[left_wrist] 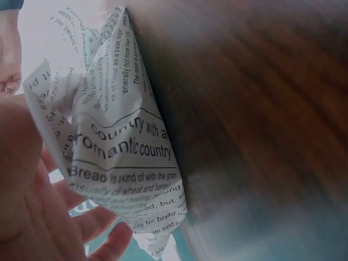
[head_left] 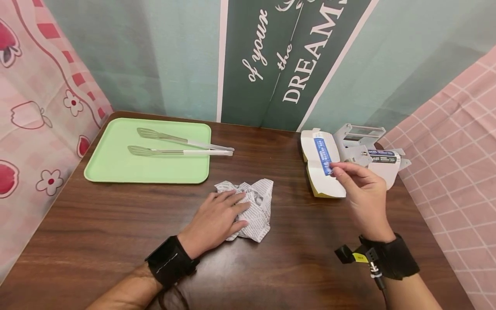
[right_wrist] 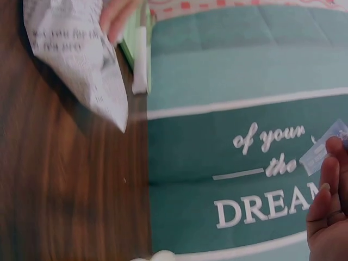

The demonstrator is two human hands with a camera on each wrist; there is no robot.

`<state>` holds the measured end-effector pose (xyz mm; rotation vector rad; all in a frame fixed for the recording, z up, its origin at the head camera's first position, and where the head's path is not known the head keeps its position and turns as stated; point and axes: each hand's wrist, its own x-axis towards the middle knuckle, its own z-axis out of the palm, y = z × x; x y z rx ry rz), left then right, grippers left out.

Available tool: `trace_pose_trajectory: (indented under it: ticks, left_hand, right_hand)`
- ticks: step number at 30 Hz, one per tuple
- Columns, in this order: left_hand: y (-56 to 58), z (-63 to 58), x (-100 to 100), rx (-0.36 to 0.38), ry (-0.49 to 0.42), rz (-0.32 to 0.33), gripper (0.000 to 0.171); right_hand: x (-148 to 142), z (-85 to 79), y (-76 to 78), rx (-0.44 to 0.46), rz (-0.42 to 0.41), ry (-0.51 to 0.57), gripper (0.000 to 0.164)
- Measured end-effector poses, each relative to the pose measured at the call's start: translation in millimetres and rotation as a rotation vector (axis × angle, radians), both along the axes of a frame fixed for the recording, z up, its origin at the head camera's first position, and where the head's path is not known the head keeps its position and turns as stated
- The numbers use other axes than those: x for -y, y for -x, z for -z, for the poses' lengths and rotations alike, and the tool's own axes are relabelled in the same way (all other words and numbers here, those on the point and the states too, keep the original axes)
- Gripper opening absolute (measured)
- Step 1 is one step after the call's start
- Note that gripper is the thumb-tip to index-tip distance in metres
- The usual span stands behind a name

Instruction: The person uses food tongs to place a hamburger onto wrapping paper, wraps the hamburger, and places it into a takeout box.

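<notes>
Newspaper-print wrapping paper, folded into a crumpled bundle, lies on the table in front of me. My left hand rests on its left side with the fingers spread. Black print on the wrapping paper shows close up in the left wrist view, beside the palm. With thumb and fingertips my right hand pinches the lower end of a small blue printed strip. In the head view the strip appears over an open folding box, white inside and yellow outside. Whether strip and box touch, I cannot tell.
A light green tray at the back left bears two metal tongs with white handles, which stick out past its right edge. Behind the box stands a white rack with dark printed rolls. Curtains hang around the table.
</notes>
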<state>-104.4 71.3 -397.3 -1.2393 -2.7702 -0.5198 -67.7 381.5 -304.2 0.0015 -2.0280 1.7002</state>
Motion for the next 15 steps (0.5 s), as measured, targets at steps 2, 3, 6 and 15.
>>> trace_pose_trajectory:
  ticks: [2,3,6,15]
  left_hand:
    - [0.3,0.4,0,-0.011,-0.009,0.003,0.046]
    - [0.5,0.7,0,-0.02,-0.013,0.005,0.046]
    - [1.3,1.3,-1,-0.051,-0.023,0.013,0.045]
    - [2.8,1.5,0,-0.121,0.029,0.042,0.043]
  right_hand:
    - [6,3.2,-2.6,0.024,-0.024,-0.02,0.017]
    - [9,4.7,-3.9,0.039,-0.038,-0.039,0.018]
    - [19,9.5,-7.6,0.104,-0.044,-0.111,0.019]
    - [46,27.5,-15.8,0.288,-0.133,-0.156,0.025]
